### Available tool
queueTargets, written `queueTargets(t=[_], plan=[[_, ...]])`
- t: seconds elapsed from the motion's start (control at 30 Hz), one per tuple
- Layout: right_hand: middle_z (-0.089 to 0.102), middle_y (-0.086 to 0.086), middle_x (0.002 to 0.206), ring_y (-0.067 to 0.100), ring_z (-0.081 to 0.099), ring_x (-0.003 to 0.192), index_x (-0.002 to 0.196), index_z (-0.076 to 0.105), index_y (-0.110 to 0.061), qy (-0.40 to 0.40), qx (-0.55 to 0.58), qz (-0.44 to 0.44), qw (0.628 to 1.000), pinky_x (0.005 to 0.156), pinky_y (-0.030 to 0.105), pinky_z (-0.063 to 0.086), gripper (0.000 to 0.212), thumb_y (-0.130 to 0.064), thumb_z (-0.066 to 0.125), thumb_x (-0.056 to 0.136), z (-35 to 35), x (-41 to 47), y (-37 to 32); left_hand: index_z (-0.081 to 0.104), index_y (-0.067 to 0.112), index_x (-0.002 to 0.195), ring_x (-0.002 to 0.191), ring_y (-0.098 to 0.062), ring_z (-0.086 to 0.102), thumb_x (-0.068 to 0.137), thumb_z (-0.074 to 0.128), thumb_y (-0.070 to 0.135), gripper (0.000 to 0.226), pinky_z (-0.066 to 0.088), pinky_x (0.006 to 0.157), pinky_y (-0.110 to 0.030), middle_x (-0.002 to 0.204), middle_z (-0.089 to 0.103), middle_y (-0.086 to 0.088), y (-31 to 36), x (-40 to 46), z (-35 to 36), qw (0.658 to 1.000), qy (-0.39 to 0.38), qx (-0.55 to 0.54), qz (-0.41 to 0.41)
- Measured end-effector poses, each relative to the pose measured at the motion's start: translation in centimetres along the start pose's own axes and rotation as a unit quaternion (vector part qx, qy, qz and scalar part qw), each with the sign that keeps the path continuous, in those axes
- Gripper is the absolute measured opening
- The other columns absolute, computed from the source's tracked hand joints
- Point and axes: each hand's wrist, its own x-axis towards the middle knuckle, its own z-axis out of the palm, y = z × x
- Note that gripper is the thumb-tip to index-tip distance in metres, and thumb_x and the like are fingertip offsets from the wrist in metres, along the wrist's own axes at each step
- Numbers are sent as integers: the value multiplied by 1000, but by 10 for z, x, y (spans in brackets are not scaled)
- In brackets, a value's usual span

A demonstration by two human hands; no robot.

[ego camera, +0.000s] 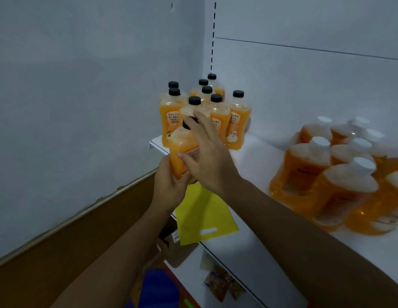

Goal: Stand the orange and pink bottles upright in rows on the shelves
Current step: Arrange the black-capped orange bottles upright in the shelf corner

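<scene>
An orange bottle with a black cap (182,150) is held upright at the left front corner of the white shelf (255,156). My left hand (169,185) grips its base from below. My right hand (207,152) lies against its side, fingertips at the cap and thumb on the label. Behind it, several orange black-capped bottles (237,121) stand upright in a cluster at the shelf's left end. On the right, several orange white-capped bottles (333,174) stand grouped on the same shelf.
A yellow sheet (204,216) hangs at the shelf's front edge. Below are a cardboard box (171,245), a blue object (158,287) and small packets (222,283) on a lower shelf. A grey wall closes the left side, with a wooden ledge (82,218) beneath it.
</scene>
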Motion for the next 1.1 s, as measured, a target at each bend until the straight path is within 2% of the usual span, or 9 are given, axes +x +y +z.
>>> queueTargets(t=[0.1, 0.17, 0.27, 0.43, 0.57, 0.67, 0.83, 1.0, 1.1], plan=[[25, 3, 157, 21, 31, 139, 148, 33, -19, -19, -14, -29, 999, 99, 27, 33, 68, -24, 66, 88, 12, 14, 0, 47, 13, 131, 110, -11, 62, 91, 67, 23, 46, 55, 88, -34, 122, 62, 1, -6, 20, -11, 1000, 0, -2, 2], [23, 3, 158, 23, 32, 140, 150, 28, -19, -23, -8, -42, 999, 100, 29, 38, 70, -23, 63, 90, 20, 17, 3, 48, 15, 131, 110, -8, 62, 91, 66, 20, 44, 55, 88, -31, 122, 62, 5, -10, 32, -17, 1000, -1, 1, -6], [32, 8, 152, 22, 35, 138, 148, 34, -12, 25, -4, -21, 999, 103, 19, 36, 66, -23, 64, 90, 31, 12, 20, 47, 20, 133, 110, -6, 60, 88, 69, 24, 50, 54, 89, -26, 124, 61, 5, -18, 52, -30, 998, -41, 10, -43], [39, 8, 141, 24, 38, 131, 138, 40, -15, 107, -4, 184, 977, 98, 43, 48, 63, -28, 71, 84, 42, -2, 60, 49, 26, 130, 109, -1, 57, 84, 73, 21, 52, 47, 82, -11, 121, 61, 9, -19, 76, -44, 991, -105, 19, -76], [17, 9, 155, 29, 18, 142, 149, 21, -19, 95, 45, 269, 957, 108, 41, 26, 92, -33, 78, 78, 46, -9, 84, 51, 23, 130, 107, 2, 60, 85, 71, 19, 49, 48, 80, -9, 119, 63, 12, -19, 80, -33, 988, -133, 21, -71], [10, 9, 158, 26, 14, 145, 153, 11, -18, 75, 86, 264, 958, 112, 43, 22, 101, -30, 78, 79, 45, -12, 94, 52, 25, 130, 104, 7, 60, 86, 69, 25, 47, 49, 81, -9, 118, 64, 16, -17, 82, -19, 986, -151, 24, -68], [10, 6, 161, 22, 15, 147, 154, 5, -23, 38, 122, 251, 960, 106, 29, 27, 91, -26, 69, 88, 41, -13, 104, 46, 22, 136, 109, 6, 58, 89, 67, 22, 52, 49, 87, -13, 120, 62, 16, -18, 84, 3, 984, -169, 17, -62], [0, 8, 162, 24, 8, 148, 154, -1, -20, 10, 100, 229, 968, 108, 32, 20, 84, -30, 58, 95, 40, -15, 112, 45, 22, 136, 110, 1, 59, 90, 66, 24, 51, 51, 90, -20, 121, 63, 15, -20, 87, 16, 980, -189, 18, -62], [-3, 9, 162, 27, 8, 148, 154, -3, -22, 4, 97, 227, 969, 114, 46, 26, 83, -35, 54, 96, 43, -14, 116, 45, 24, 135, 110, 3, 59, 89, 66, 26, 50, 49, 89, -17, 119, 62, 18, -21, 90, 19, 979, -193, 28, -64]])
